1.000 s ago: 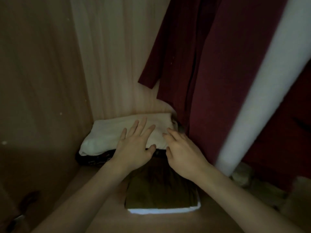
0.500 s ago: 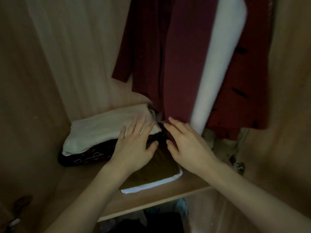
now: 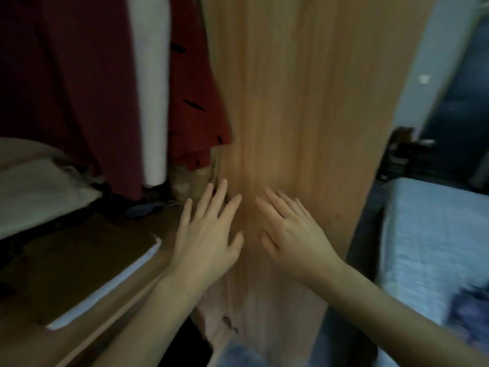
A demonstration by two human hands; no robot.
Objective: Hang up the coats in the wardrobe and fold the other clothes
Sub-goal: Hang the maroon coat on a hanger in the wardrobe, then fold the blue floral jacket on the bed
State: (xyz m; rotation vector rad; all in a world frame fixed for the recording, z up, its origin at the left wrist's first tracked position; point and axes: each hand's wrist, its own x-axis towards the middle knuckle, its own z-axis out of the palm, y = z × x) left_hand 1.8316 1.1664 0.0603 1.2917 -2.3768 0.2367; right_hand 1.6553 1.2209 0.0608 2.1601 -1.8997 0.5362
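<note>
My left hand (image 3: 209, 234) and my right hand (image 3: 291, 234) are held out side by side with straight fingers, holding nothing, in front of the wooden wardrobe door (image 3: 304, 115). At the left, a folded brown garment on a white one (image 3: 79, 263) lies on the wardrobe shelf (image 3: 164, 226). Behind it sits a folded cream garment (image 3: 34, 192) on a dark one. Above hang a dark red coat (image 3: 66, 83), a white garment (image 3: 152, 88) and a brighter red coat with black marks (image 3: 193, 102).
A bed with a pale blue cover (image 3: 434, 250) stands at the right, with a dark blue cloth (image 3: 471, 313) on it. Dark furniture (image 3: 404, 154) stands beyond the bed. Pale fabric (image 3: 264, 321) shows below my hands.
My view has swung right, from the shelf to the wardrobe door and bed. Both hands have left the folded clothes and now hover free in front of the door.
</note>
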